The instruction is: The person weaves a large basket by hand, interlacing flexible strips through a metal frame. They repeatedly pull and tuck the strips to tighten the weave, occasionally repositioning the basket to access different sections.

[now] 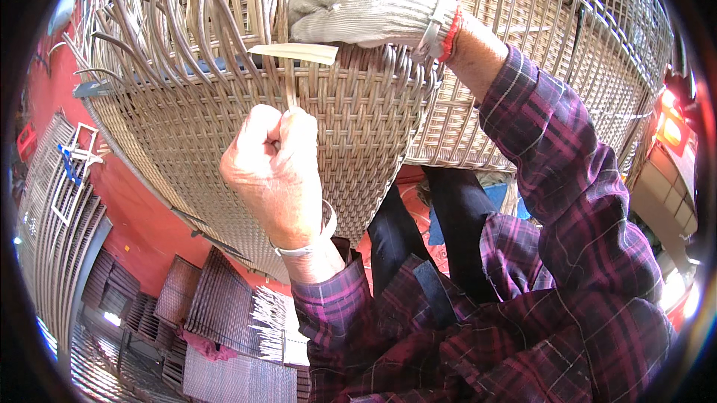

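A large brown wicker piece (336,119) of woven flat strands fills the upper middle, with long loose strand ends (213,7) standing up from its far edge. My bare left hand (272,171), a pale band at its wrist, is closed in a fist around a wicker strand (290,88) pulled toward me over the weave. My right hand (358,11), in a whitish knit glove with a red cuff, is curled against the upper edge of the weave. What lies inside its fingers is hidden. A pale flat strip (299,53) sticks out crosswise just below the glove, between both hands.
Another woven wicker section (515,67) with upright ribs adjoins on the right. Stacked woven panels (224,302) lie on the red floor (142,209) at lower left, near a curved slatted piece (56,231). Cardboard boxes (665,194) stand at far right.
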